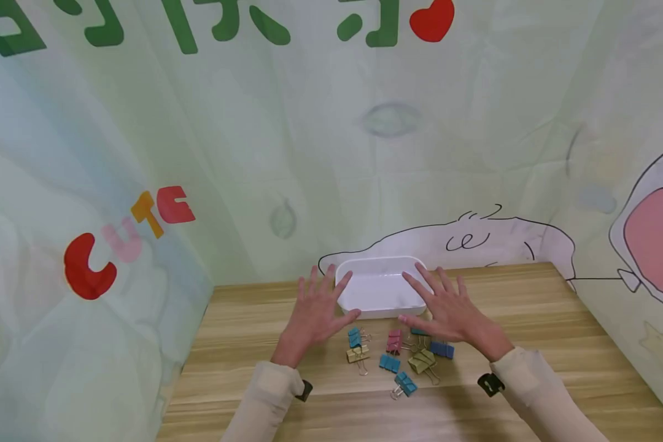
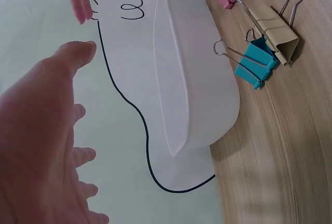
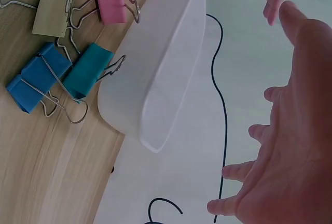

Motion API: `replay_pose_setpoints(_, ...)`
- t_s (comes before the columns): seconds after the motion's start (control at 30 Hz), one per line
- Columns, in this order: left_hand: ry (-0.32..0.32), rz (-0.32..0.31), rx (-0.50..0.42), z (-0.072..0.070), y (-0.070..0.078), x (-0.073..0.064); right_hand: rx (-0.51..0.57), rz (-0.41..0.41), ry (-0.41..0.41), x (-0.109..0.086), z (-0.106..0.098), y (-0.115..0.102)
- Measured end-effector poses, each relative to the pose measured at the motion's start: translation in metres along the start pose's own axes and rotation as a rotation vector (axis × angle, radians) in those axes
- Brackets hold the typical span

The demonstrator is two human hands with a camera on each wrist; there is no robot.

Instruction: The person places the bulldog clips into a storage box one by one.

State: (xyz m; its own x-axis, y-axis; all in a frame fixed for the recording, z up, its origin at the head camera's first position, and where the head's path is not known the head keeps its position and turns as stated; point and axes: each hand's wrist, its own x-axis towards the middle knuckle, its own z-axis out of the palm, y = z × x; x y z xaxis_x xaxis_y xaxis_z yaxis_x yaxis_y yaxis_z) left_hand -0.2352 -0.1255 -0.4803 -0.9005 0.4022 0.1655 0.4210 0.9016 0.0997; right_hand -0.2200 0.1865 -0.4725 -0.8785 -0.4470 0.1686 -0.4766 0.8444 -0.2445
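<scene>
A white oblong tray (image 1: 383, 290) stands at the back of the wooden table, with nothing visible in it. My left hand (image 1: 316, 312) is held over its left side, fingers spread and straight. On the other side my right hand (image 1: 454, 312) is spread likewise; neither hand holds anything. Loose binder clips lie in front of the tray: a pink clip (image 1: 395, 341), a dark blue clip (image 1: 442, 350), gold clips (image 1: 422, 362) and several teal clips (image 1: 389, 363). One teal clip is partly hidden by my right hand. Both wrist views show the tray's outer wall (image 2: 210, 73) apart from the palms.
The wooden table (image 1: 243, 380) meets a printed cloth backdrop (image 1: 320, 153) behind the tray and along both sides. Dark bands (image 1: 490, 385) are on both wrists.
</scene>
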Motion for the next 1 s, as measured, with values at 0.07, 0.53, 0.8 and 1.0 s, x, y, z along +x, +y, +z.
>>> replay_pose_setpoints(0.07, 0.011, 0.0, -0.02, 0.0, -0.002, 0.001, 0.001, 0.005, 0.001, 0.0, 0.001, 0.002)
replay_pose_setpoints(0.53, 0.156, -0.035, -0.334, 0.013, -0.02, 0.005, 0.141, 0.052, 0.017, -0.007, 0.008, 0.033)
replay_pose_setpoints(0.8, 0.184, -0.248, -0.858, 0.04, -0.026, 0.003, 0.25, 0.13, 0.016, -0.016, 0.016, 0.047)
replay_pose_setpoints(1.0, 0.157, -0.403, -1.099, 0.059, -0.03, -0.001, 0.301, 0.162, -0.048, -0.023, 0.026, 0.057)
